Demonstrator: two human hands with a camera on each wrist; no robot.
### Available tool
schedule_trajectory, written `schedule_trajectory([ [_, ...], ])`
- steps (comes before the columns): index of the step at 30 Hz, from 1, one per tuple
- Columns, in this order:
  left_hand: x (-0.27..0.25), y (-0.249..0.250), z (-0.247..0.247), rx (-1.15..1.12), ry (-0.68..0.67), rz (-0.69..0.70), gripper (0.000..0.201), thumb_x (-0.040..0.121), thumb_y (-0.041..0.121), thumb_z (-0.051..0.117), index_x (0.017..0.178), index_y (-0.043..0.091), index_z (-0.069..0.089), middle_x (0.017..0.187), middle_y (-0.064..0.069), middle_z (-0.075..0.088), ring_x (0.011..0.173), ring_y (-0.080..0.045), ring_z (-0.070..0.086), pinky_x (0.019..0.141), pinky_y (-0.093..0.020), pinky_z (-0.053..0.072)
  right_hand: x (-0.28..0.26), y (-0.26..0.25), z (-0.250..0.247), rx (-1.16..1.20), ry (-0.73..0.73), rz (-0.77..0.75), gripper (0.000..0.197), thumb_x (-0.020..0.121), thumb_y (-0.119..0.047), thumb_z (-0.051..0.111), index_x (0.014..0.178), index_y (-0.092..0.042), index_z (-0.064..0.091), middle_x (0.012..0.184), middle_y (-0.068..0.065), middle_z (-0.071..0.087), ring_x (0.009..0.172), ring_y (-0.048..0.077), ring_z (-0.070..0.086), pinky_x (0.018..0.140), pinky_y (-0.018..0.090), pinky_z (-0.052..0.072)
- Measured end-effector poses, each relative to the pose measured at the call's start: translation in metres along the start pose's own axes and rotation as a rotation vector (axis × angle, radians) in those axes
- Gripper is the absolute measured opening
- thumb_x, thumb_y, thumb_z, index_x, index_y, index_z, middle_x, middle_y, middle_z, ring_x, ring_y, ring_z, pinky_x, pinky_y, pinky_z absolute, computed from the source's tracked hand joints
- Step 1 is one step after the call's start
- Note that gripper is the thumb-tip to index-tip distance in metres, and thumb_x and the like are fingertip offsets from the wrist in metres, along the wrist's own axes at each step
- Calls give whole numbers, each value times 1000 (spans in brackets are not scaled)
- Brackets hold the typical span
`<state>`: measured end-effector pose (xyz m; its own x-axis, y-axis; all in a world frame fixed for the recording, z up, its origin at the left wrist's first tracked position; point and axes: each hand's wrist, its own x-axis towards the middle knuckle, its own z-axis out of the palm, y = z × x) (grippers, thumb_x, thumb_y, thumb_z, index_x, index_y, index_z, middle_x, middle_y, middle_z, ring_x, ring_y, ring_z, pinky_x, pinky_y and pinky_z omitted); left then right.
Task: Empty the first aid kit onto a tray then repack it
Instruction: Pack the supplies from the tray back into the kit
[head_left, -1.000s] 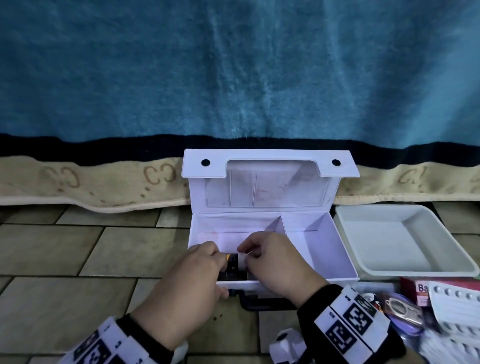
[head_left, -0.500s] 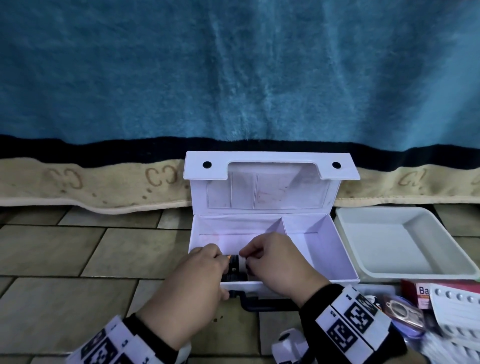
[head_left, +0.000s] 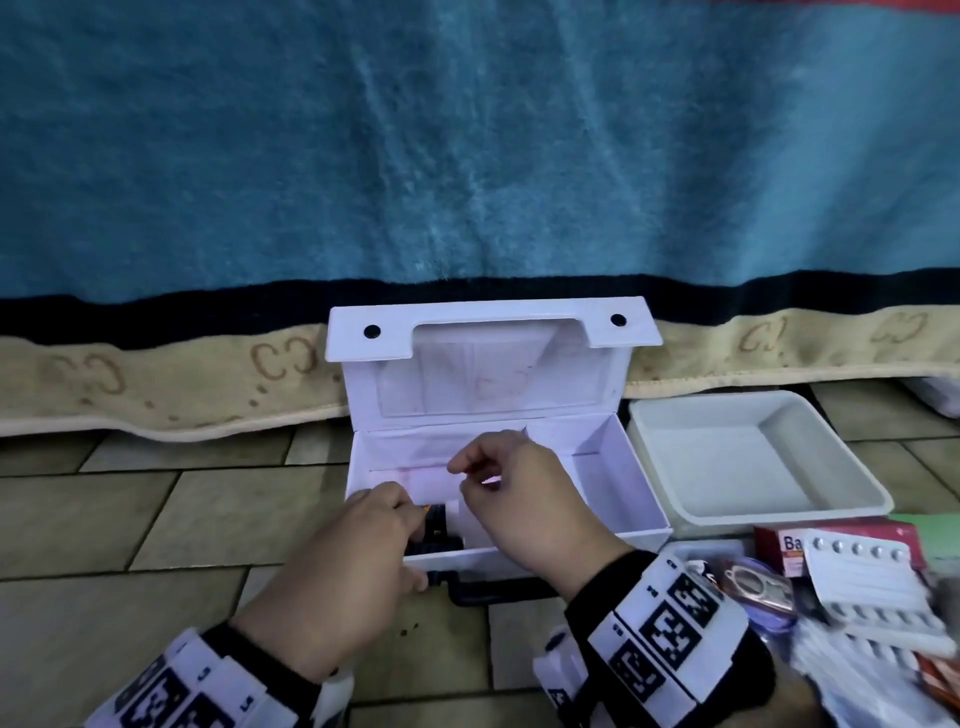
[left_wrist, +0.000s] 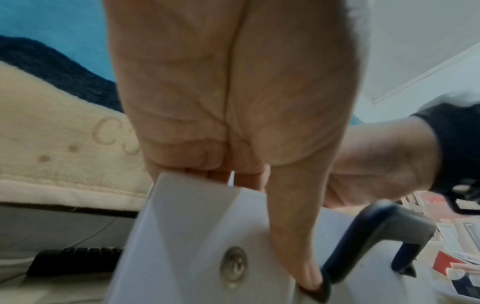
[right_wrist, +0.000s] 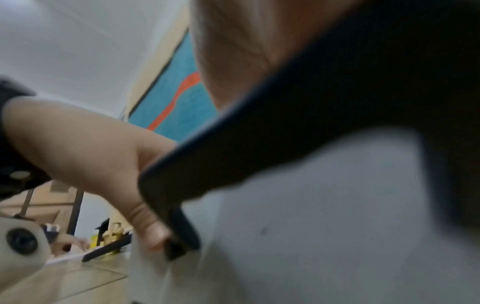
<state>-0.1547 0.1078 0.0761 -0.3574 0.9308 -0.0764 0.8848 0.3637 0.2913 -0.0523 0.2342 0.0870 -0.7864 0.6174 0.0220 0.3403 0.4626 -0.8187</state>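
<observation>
The white first aid kit (head_left: 608, 488) stands open on the floor, its lid (head_left: 493, 374) upright. My left hand (head_left: 410, 519) reaches over the kit's front wall at the left compartment, thumb pressed on the outside by the black handle (head_left: 498, 590); the left wrist view shows this left hand (left_wrist: 233, 102) clamped on the kit wall (left_wrist: 194, 226). A small dark item with an orange tip (head_left: 436, 527) lies in the box at its fingertips. My right hand (head_left: 462, 478) hovers above the kit, fingers loosely curled, holding nothing. The white tray (head_left: 727, 467) to the right is empty.
A pile of kit contents lies at the front right: a red box (head_left: 784, 551), blister packs (head_left: 872, 582) and a metal tool in a clear pouch (head_left: 753, 587). A blue blanket (head_left: 467, 156) hangs behind the kit. Tiled floor (head_left: 156, 519) spreads to the left.
My right hand has let go of the small dark item and risen above the kit. The left hand stays at the front wall with the item lower in the box.
</observation>
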Motion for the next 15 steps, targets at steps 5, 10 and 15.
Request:
schedule_trajectory([
  [5, 6, 19, -15, -45, 26, 49, 27, 78, 42, 68, 99, 27, 60, 107, 15, 46, 99, -6, 48, 84, -21, 42, -39, -14, -50, 58, 90, -50, 14, 86, -14, 60, 89, -27, 65, 103, -8, 59, 91, 2, 59, 82, 15, 48],
  [10, 19, 78, -24, -96, 83, 223, 25, 83, 51, 56, 100, 33, 56, 109, 21, 46, 97, 0, 45, 79, -13, 38, -86, 5, -119, 21, 302, 58, 16, 84, -17, 64, 79, -32, 65, 91, -11, 66, 77, -1, 62, 62, 8, 43],
  [15, 26, 142, -6, -83, 3, 376, 43, 81, 57, 56, 115, 33, 48, 118, 19, 42, 114, -3, 41, 92, -17, 35, -138, 51, -169, -42, 558, 269, 11, 82, -11, 67, 80, -22, 69, 70, -10, 69, 52, -6, 58, 50, 5, 39],
])
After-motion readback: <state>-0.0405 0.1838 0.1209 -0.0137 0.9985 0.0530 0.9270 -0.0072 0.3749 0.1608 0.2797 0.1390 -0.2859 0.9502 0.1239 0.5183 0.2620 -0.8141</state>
